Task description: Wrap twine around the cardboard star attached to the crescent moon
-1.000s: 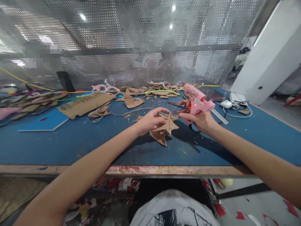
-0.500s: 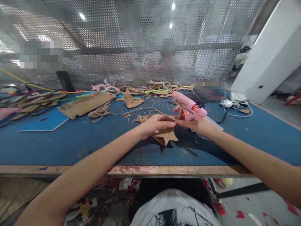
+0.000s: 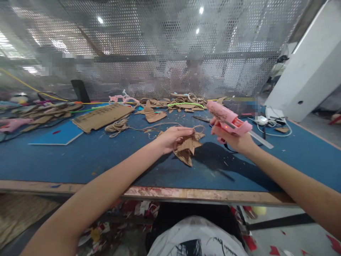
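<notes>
Tabletop point(image 3: 112, 167), blue and flecked with scraps, spreads under everything, and a flattened cardboard sheet point(image 3: 103, 117) and a blue board point(image 3: 55, 134) lie on it to the left, well apart from the work. Pink glue gun point(image 3: 229, 119) next: the right hand point(image 3: 236, 138) grips it by the handle, nozzle up and away from the work, a small light glowing orange and a glue stick point(image 3: 261, 139) jutting from the rear. The layered cardboard piece point(image 3: 186, 149), with star-like points, is near the middle of the tabletop's front half, pinched at its upper edge by the left hand point(image 3: 172, 138).

As for progress, the cardboard is cut to shape and its layers sit together; whether glue has bonded them, I cannot tell. What seems left is the cord: a twine strand point(image 3: 151, 126) runs from a coil point(image 3: 117, 127) toward the back of the left hand, and a small loop point(image 3: 198, 128) stands at the piece's top edge. It looks untrimmed, and whether it is fixed is too small to judge.

Against half a second ago, the right hand, then meeting the left at the cardboard's edge, is now apart to the right, gun with it. The left hand has kept its pinch, more of the piece's right side shows, and the coil lies undisturbed.
</notes>
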`<state>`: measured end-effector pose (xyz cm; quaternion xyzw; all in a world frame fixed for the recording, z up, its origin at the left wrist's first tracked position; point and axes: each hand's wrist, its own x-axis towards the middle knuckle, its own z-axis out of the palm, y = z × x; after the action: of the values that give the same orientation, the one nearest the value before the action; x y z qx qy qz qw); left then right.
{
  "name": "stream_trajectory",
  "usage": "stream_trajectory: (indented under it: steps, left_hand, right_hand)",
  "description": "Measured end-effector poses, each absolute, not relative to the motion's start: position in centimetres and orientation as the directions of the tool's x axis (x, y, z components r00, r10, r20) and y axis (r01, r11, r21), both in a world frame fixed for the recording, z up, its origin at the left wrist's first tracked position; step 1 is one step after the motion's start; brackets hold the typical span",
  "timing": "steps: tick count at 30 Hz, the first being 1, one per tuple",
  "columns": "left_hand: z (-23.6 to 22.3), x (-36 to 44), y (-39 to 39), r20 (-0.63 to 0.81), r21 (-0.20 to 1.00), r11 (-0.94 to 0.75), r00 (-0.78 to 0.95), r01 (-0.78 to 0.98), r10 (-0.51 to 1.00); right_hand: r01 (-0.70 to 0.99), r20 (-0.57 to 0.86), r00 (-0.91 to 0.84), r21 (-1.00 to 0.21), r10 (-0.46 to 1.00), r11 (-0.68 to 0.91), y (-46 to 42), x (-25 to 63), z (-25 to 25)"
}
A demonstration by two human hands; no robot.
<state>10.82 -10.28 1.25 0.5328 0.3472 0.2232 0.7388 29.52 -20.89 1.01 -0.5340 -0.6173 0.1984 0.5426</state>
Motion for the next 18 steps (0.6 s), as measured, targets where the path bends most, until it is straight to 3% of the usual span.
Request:
stream_trajectory:
  steps: [4, 8, 12, 18]
  left_hand:
    - [1.6, 10.4, -9.4, -0.219, 0.951, 0.301, 0.532, -0.072, 0.818]
    - [2.0, 10.2, -9.3, -0.157, 0.974, 0.216, 0.476, -0.070, 0.865]
    - [2.4, 10.4, -9.9, -0.096, 0.990, 0.132, 0.468, -0.044, 0.879]
    - [2.1, 10.5, -9.9, -0.063, 0.997, 0.082, 0.496, -0.016, 0.866]
  right_hand:
    - [0.600, 0.525, 0.057, -0.698, 0.849, 0.392, -21.9, 31.0, 0.9]
    - [0.829, 0.699, -0.154, -0.293, 0.698, 0.477, -22.3, 31.7, 0.3]
    - [0.821, 0.695, -0.423, 0.022, 0.581, 0.571, -22.1, 32.1, 0.1]
    - [0.822, 0.635, -0.514, 0.172, 0.576, 0.544, -22.2, 31.8, 0.3]
